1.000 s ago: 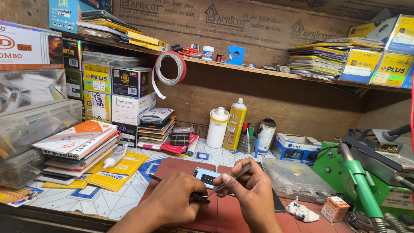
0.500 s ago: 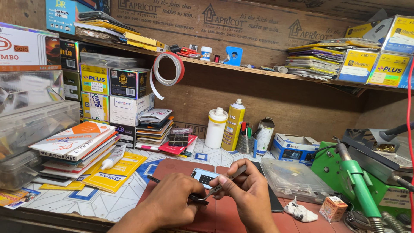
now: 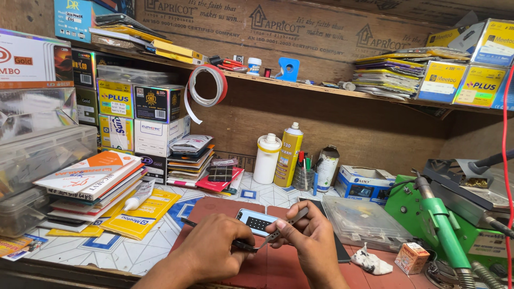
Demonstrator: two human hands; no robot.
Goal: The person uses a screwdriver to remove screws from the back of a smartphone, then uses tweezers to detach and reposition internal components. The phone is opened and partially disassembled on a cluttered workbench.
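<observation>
A person's right hand (image 3: 313, 238) pinches a slim grey metal pair of tweezers (image 3: 282, 229) between thumb and forefinger, its fingers closed on the shaft, while the left hand (image 3: 214, 251) curls shut around a thin black pen-like tool (image 3: 211, 233) that lies flat over the reddish-brown work mat (image 3: 214, 208). The two tips meet just below a small white-edged phone component with a dark grille (image 3: 256, 222), which lies on the mat between the hands and the back of the desk (image 3: 134, 251).

The part looks light, thin and likely fragile; its edges seem the safest place to grip, and the tweezers appear stiff but slippery.

Just right of the hands sits a clear plastic lidded parts box (image 3: 360, 222), with a crumpled white cloth (image 3: 370, 262) and a small orange carton (image 3: 411, 258) near it. A green soldering stand with hoses (image 3: 436, 225) crowds the right side. Behind stand a white plastic bottle (image 3: 266, 159) and a yellow spray can (image 3: 289, 154). Stacked packets in a pile (image 3: 91, 182) fill the left, with a white tube (image 3: 138, 196) on a yellow packet (image 3: 140, 214). A roll of red-edged tape (image 3: 206, 85) hangs from the wooden shelf (image 3: 321, 91) above.
</observation>
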